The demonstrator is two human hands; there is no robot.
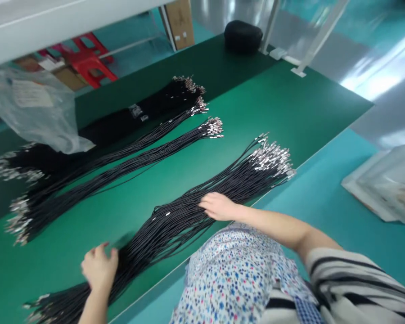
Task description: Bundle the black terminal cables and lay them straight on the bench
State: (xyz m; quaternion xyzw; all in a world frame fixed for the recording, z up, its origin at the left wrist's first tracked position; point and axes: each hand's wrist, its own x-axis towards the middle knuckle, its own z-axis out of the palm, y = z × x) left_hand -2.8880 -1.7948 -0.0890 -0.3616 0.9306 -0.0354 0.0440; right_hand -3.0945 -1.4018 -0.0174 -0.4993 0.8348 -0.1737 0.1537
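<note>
Left hand (99,266): fingers spread, at the near black cable bundle (175,220) on the green bench (320,103). Right hand (219,207) rests on that bundle; grip cannot be determined.

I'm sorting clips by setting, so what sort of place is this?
Probably a factory workshop: bundles of black cables with silvery ends lie on a long green bench, and a cardboard box stands beyond it.
</note>
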